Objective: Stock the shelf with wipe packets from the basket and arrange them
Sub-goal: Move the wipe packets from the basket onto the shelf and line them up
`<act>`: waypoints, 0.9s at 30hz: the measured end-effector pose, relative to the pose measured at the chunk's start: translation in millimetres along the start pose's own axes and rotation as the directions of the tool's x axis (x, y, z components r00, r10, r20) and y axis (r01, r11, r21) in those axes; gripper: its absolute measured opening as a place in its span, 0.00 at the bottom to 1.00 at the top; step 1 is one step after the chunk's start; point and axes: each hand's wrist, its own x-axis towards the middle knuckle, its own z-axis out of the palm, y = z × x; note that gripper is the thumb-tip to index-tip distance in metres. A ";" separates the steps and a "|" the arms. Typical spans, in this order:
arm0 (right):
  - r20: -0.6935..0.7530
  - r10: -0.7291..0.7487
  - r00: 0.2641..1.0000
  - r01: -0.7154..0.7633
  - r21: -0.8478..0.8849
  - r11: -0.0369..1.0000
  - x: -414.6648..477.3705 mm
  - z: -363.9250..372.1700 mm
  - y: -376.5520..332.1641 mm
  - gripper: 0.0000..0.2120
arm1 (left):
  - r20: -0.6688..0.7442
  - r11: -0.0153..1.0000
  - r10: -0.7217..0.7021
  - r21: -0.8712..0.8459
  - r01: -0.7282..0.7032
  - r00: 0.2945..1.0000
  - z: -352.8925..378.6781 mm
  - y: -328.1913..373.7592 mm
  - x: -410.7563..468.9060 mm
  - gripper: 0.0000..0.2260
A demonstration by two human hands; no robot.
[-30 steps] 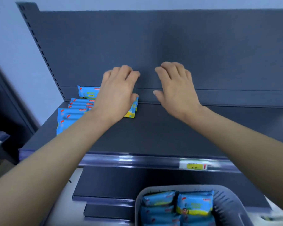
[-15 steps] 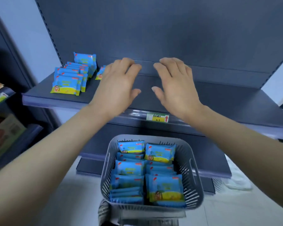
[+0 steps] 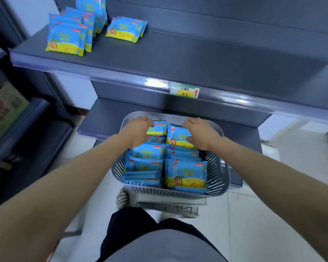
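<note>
A grey slatted basket (image 3: 170,192) stands below the shelf, full of blue and yellow wipe packets (image 3: 186,173). Both my hands are inside its far end. My left hand (image 3: 137,131) curls over a packet (image 3: 158,128) at the far left, fingers on its far edge and thumb under its near edge. My right hand (image 3: 202,135) clasps the tilted packet (image 3: 178,138) beside it the same way. Both packets still touch the pile. On the dark shelf (image 3: 197,59), a row of packets (image 3: 68,39) stands at the far left, with a short stack (image 3: 125,29) lying flat to its right.
A price tag (image 3: 185,90) sits on the shelf's front rail. A lower shelf (image 3: 106,118) lies behind the basket. Another rack with boxed goods (image 3: 6,108) is at the left. My legs and one shoe (image 3: 122,200) are below the basket.
Both hands have dropped from the shelf's back area down into the basket and closed over two packets. My view has tilted down.
</note>
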 end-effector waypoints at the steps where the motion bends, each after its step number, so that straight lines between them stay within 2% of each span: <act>1: 0.020 0.012 1.000 -0.012 -0.005 1.000 3.2 7.5 1.9 0.25 | 0.029 1.000 -0.009 -0.014 0.010 1.000 9.5 -3.0 1.1 0.21; 7: 0.142 0.110 0.984 -0.108 -0.020 0.994 18.3 41.5 11.2 0.28 | 0.183 0.998 -0.063 0.029 0.059 0.981 51.7 -11.8 5.6 0.21; 12: 0.128 0.158 0.979 -0.148 -0.078 0.986 25.8 59.9 15.0 0.33 | 0.230 0.995 -0.084 0.074 0.069 0.970 64.1 -18.0 11.8 0.19; 17: 0.119 0.210 0.970 -0.192 -0.148 0.970 31.3 63.2 12.1 0.25 | 0.283 0.989 -0.114 0.121 0.083 0.952 71.5 -21.5 12.0 0.19; 20: 0.147 0.204 0.968 -0.192 -0.088 0.977 32.7 62.5 10.9 0.19 | 0.341 0.991 -0.120 0.095 0.093 0.932 66.7 -20.0 13.4 0.17; 22: 0.142 0.195 0.970 -0.194 -0.018 0.981 34.3 53.8 9.2 0.15 | 0.374 0.994 -0.107 0.016 0.109 0.921 58.7 -17.0 15.0 0.13; 24: 0.112 0.168 0.979 -0.173 0.038 0.984 35.9 37.1 6.7 0.13 | 0.350 0.990 -0.092 -0.065 0.122 0.932 44.7 -13.4 16.8 0.11; 27: 0.011 0.125 0.992 -0.126 0.095 0.987 35.4 0.2 3.5 0.12 | 0.208 0.995 -0.044 -0.083 0.063 0.977 8.0 -10.7 20.9 0.10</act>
